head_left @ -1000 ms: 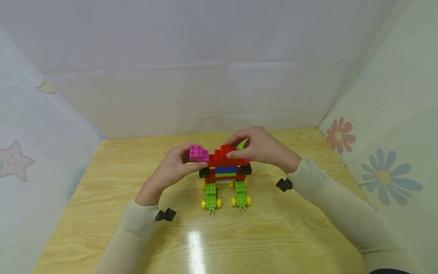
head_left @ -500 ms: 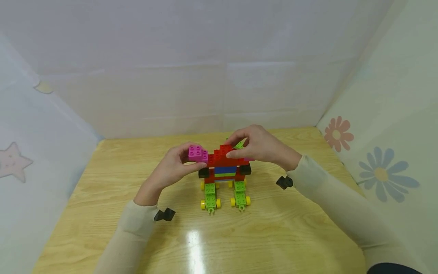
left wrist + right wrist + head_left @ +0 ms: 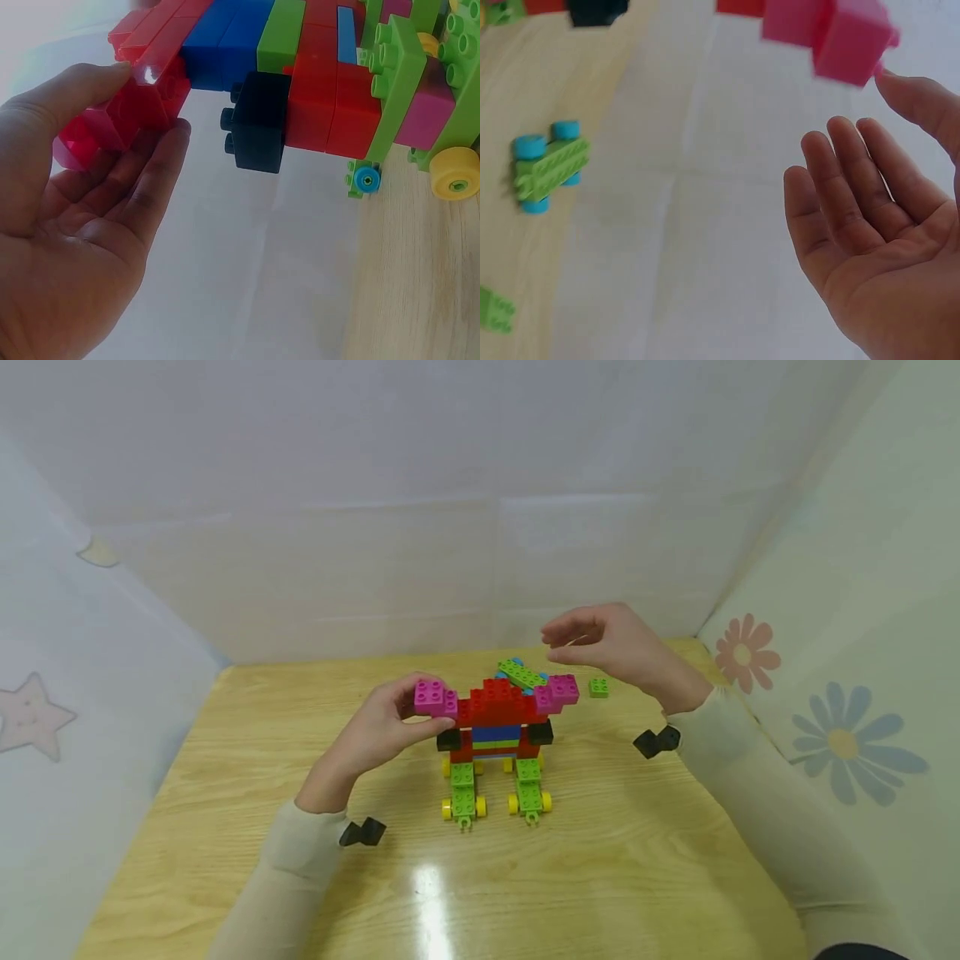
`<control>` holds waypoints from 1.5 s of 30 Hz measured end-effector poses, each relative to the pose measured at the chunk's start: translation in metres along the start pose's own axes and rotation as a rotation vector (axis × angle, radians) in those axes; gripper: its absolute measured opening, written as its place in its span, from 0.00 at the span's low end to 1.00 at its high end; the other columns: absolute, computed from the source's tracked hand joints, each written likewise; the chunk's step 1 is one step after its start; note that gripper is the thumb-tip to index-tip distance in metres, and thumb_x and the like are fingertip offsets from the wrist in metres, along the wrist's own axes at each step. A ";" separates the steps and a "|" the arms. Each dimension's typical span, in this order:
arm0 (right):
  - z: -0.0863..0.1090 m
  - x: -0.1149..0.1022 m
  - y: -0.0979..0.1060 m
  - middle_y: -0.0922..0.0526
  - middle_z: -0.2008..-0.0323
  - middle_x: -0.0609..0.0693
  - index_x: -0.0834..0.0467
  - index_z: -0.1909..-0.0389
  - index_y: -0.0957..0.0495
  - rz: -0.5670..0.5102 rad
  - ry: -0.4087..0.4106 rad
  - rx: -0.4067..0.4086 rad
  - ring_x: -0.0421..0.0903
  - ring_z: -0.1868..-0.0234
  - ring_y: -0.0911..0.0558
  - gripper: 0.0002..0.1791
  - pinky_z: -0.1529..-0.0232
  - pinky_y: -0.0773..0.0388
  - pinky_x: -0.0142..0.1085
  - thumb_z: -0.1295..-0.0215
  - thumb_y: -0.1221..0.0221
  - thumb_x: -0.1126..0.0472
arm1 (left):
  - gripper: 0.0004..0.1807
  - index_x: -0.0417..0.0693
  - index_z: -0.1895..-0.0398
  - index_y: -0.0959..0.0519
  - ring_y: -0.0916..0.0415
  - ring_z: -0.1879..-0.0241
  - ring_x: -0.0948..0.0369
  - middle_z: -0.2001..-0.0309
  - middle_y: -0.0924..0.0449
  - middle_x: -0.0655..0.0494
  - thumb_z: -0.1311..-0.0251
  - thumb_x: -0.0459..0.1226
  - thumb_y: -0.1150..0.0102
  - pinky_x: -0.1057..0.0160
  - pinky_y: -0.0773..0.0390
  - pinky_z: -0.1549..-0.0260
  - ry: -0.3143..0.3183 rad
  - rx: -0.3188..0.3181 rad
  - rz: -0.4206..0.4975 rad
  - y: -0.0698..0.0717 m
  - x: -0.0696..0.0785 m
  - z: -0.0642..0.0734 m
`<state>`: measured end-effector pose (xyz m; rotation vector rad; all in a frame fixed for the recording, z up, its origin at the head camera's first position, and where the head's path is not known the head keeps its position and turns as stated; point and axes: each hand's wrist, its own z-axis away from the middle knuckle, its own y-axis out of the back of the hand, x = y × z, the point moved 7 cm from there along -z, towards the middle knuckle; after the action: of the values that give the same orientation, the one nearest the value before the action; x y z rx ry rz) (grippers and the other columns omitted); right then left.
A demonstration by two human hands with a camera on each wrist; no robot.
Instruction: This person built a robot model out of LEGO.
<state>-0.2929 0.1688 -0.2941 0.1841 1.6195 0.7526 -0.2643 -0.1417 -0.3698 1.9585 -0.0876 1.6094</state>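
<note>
A toy-brick figure (image 3: pixel 495 710) stands on the table, built of red, blue, green, black and pink bricks on two green wheeled bases with yellow wheels. My left hand (image 3: pixel 375 727) holds its left pink arm (image 3: pixel 431 695) between thumb and fingers. In the left wrist view, the thumb and fingers (image 3: pixel 161 169) pinch the pink bricks (image 3: pixel 112 124) from two sides. My right hand (image 3: pixel 611 643) hovers above and right of the figure's right pink arm (image 3: pixel 558 691), holding nothing. Its fingers are relaxed and apart in the right wrist view.
Behind the figure lies a green wheeled base (image 3: pixel 521 675) with blue wheels. A small green brick (image 3: pixel 598 687) sits on the table (image 3: pixel 300 710) to the right. White cloth walls (image 3: pixel 420 568) surround the table's back and sides.
My right hand has let go of the figure's top right and moved up and to the right, uncovering the right pink arm and green pieces behind. My left hand keeps its grip.
</note>
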 end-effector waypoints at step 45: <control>-0.021 0.233 0.004 0.28 0.20 0.66 0.62 0.17 0.31 -0.028 -0.295 -0.014 0.65 0.20 0.29 0.35 0.17 0.33 0.63 0.19 0.33 0.58 | 0.24 0.46 0.34 0.20 0.13 0.48 0.50 0.43 0.12 0.45 0.30 0.33 0.23 0.67 0.12 0.48 0.000 -0.009 -0.010 0.001 0.001 0.003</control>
<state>-0.3622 0.2857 -0.4839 0.2494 1.3344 0.6806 -0.2618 -0.1440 -0.3686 1.9493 -0.0844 1.5995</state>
